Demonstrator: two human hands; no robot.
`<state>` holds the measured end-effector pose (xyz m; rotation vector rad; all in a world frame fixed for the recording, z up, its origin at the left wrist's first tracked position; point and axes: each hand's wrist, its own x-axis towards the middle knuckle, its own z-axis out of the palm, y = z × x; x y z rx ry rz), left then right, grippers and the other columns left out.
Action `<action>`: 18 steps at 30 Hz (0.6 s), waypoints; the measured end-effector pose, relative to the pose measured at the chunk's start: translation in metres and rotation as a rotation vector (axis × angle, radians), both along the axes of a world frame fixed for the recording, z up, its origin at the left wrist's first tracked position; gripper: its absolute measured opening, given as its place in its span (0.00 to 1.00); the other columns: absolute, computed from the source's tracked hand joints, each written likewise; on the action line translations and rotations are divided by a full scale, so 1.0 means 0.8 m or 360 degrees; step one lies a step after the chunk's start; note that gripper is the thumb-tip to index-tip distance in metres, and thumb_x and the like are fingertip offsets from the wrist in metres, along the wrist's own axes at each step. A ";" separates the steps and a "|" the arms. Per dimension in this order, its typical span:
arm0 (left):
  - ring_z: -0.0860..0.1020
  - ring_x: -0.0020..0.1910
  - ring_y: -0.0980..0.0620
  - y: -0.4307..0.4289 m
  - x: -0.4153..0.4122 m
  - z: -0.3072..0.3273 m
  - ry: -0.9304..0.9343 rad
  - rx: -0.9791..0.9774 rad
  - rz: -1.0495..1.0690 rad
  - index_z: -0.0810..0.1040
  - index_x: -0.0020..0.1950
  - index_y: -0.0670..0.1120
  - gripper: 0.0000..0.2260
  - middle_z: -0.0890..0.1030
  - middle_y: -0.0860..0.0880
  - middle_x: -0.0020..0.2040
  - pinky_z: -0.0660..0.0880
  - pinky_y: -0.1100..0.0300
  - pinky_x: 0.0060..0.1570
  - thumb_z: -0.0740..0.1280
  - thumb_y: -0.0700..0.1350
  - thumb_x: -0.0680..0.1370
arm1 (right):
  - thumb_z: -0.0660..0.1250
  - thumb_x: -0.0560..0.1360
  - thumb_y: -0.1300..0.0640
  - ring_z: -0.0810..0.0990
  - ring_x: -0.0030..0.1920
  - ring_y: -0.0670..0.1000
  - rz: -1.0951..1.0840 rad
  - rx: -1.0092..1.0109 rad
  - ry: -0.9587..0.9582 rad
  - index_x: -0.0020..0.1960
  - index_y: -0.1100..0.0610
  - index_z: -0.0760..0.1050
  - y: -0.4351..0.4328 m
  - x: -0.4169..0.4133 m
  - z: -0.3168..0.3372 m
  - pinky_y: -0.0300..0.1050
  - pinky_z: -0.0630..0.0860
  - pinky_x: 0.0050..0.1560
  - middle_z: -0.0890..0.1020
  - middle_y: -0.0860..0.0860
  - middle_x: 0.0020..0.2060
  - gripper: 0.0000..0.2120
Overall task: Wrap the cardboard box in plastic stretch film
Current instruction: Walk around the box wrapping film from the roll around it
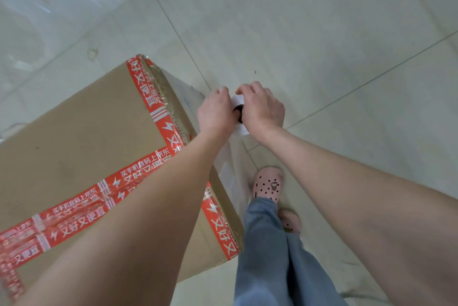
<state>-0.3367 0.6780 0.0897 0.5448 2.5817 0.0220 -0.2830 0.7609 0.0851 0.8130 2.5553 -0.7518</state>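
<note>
"又好又便宜" on cardboard box [74, 132] tape [81, 221]

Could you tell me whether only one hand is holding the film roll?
No, the left hand and the right hand both grip the film roll.

The brown cardboard box [81, 137] with red printed tape [161, 112] stands upright; the white stretch film roll [237, 101] is just beside its right face.

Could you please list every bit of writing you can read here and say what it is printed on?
"买手机数码上京东": white print on the red tape across the cardboard box top.
"又好又便宜": same tape, repeated on the top and along its right edge.
Tape at lower left: too blurred to read.
The film roll: no writing visible.
</note>
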 end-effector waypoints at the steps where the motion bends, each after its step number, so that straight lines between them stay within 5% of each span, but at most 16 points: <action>1: 0.75 0.50 0.44 -0.002 -0.005 -0.001 0.0006 0.0000 0.0013 0.69 0.56 0.43 0.12 0.75 0.45 0.53 0.65 0.55 0.37 0.64 0.47 0.76 | 0.62 0.76 0.58 0.73 0.61 0.55 -0.0153 -0.0049 -0.0066 0.66 0.49 0.67 -0.001 -0.001 -0.002 0.48 0.70 0.48 0.70 0.50 0.64 0.19; 4: 0.75 0.52 0.44 -0.002 -0.015 0.000 -0.0025 -0.0002 -0.0097 0.68 0.60 0.45 0.15 0.73 0.46 0.56 0.67 0.55 0.37 0.66 0.44 0.75 | 0.67 0.73 0.53 0.77 0.56 0.57 -0.0712 -0.0386 -0.0263 0.64 0.52 0.66 -0.005 0.005 -0.007 0.46 0.69 0.47 0.71 0.52 0.62 0.22; 7: 0.74 0.55 0.45 0.011 -0.018 0.001 -0.0029 -0.0019 -0.0384 0.68 0.64 0.47 0.17 0.72 0.46 0.58 0.71 0.53 0.38 0.64 0.41 0.76 | 0.66 0.72 0.55 0.78 0.50 0.58 -0.0797 -0.0381 -0.0178 0.58 0.54 0.69 -0.005 0.006 -0.010 0.45 0.67 0.44 0.74 0.52 0.57 0.16; 12: 0.72 0.56 0.47 0.030 -0.028 -0.005 -0.0061 0.0023 -0.0519 0.71 0.63 0.48 0.14 0.72 0.47 0.56 0.71 0.54 0.40 0.62 0.42 0.77 | 0.62 0.74 0.56 0.77 0.43 0.57 -0.0542 -0.0176 -0.0101 0.56 0.51 0.73 0.010 -0.015 -0.011 0.45 0.68 0.41 0.74 0.51 0.54 0.12; 18: 0.75 0.50 0.43 0.033 -0.054 -0.003 -0.0050 0.0072 -0.0089 0.71 0.56 0.44 0.11 0.74 0.45 0.52 0.67 0.54 0.38 0.64 0.44 0.76 | 0.61 0.74 0.62 0.77 0.53 0.55 -0.0084 -0.0138 0.0067 0.59 0.49 0.74 0.031 -0.057 -0.005 0.45 0.69 0.43 0.75 0.49 0.57 0.16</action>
